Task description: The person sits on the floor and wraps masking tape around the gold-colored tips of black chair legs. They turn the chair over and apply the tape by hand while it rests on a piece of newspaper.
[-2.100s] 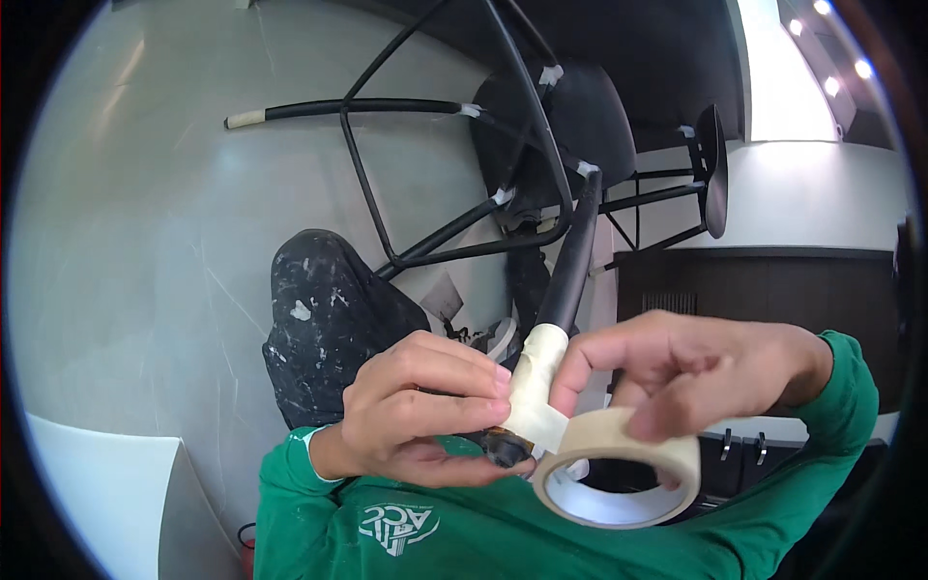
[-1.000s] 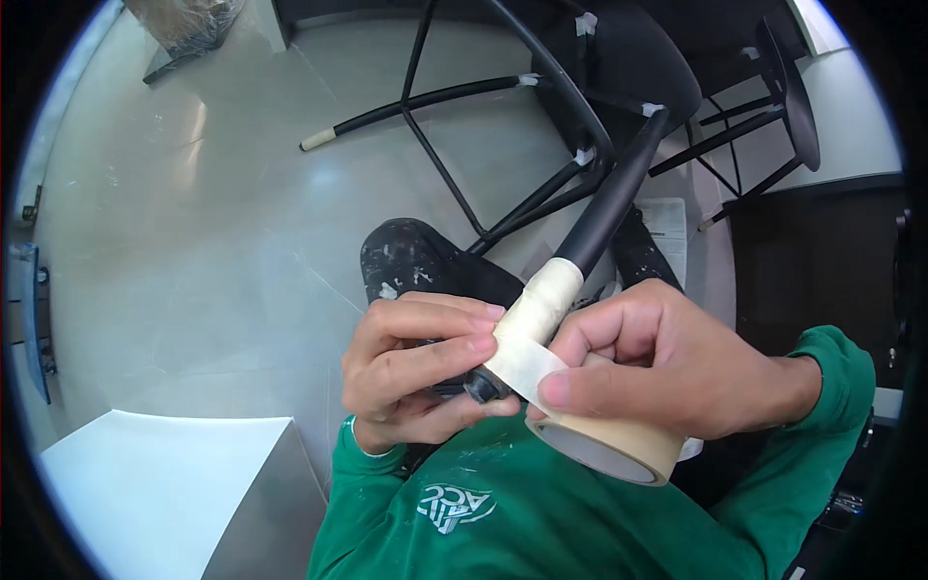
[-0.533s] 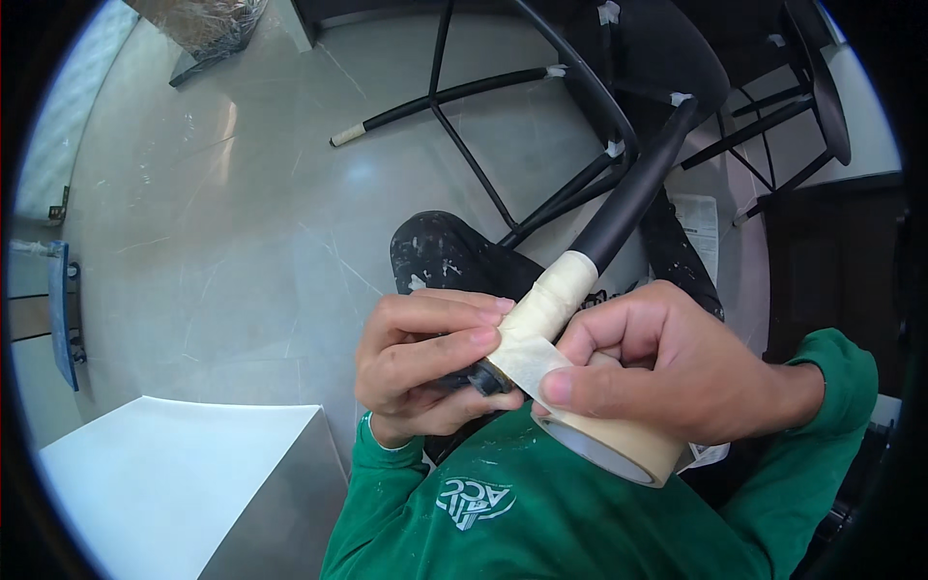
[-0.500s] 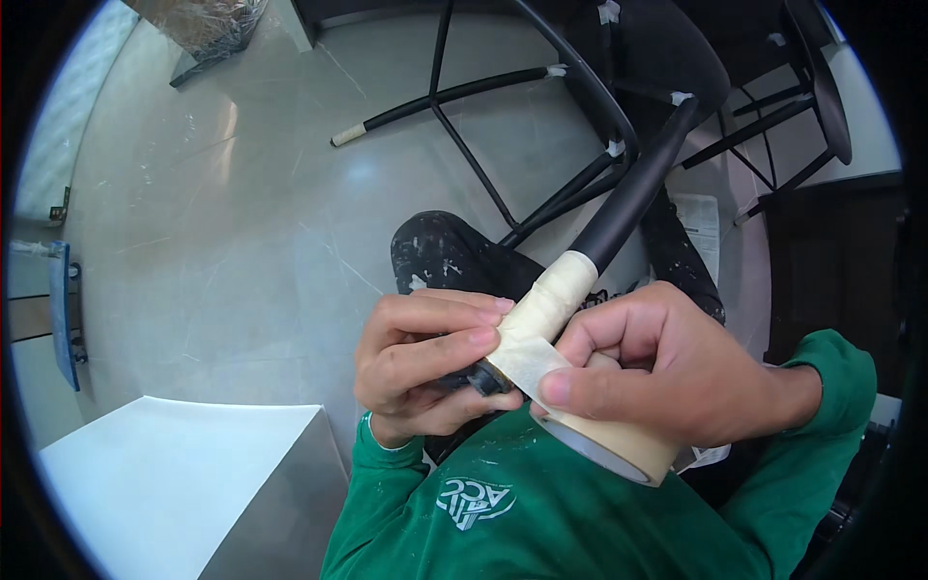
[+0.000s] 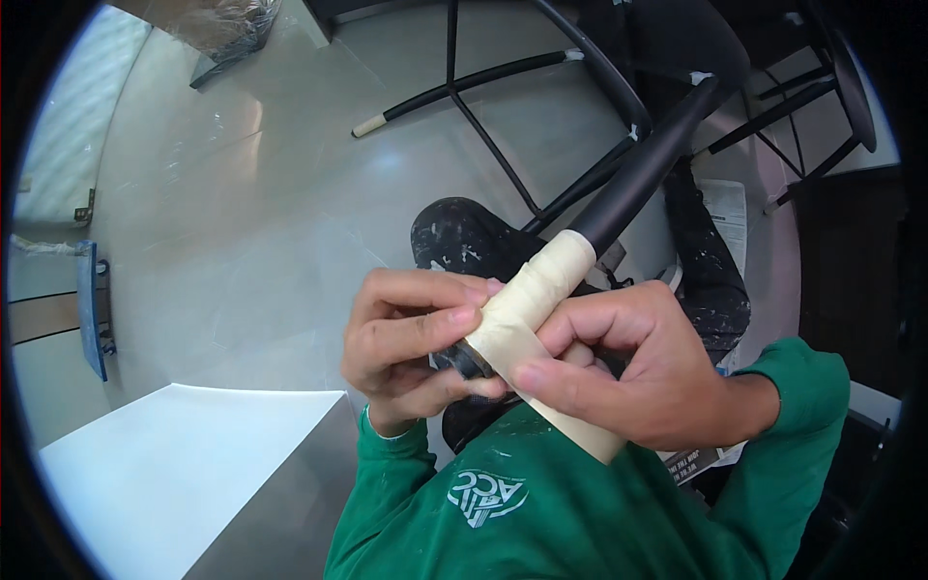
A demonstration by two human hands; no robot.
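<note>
A black chair leg (image 5: 643, 179) slants down toward my chest, its lower end wrapped in cream masking tape (image 5: 541, 280). My left hand (image 5: 411, 338) grips the leg near its dark tip (image 5: 466, 360), with fingertips pressing on the wrapping and the thumb underneath. From the wrapped end a strip of tape runs to the tape roll (image 5: 585, 432), seen nearly edge-on below my right hand (image 5: 643, 367). My right hand is closed on the tape, its thumb lying along the strip and its curled fingers beside the leg.
The upturned chair's other leg (image 5: 454, 87) also has a taped end. Another black chair (image 5: 822, 97) stands at the far right. A white box-like surface (image 5: 193, 464) is at lower left, a blue-edged object (image 5: 92, 309) at far left. Newspaper (image 5: 725, 208) lies on the grey floor (image 5: 251, 242).
The tape roll has turned from showing its open side to nearly edge-on. Both hands have shifted slightly left, and my left fingers stay on the leg's end.
</note>
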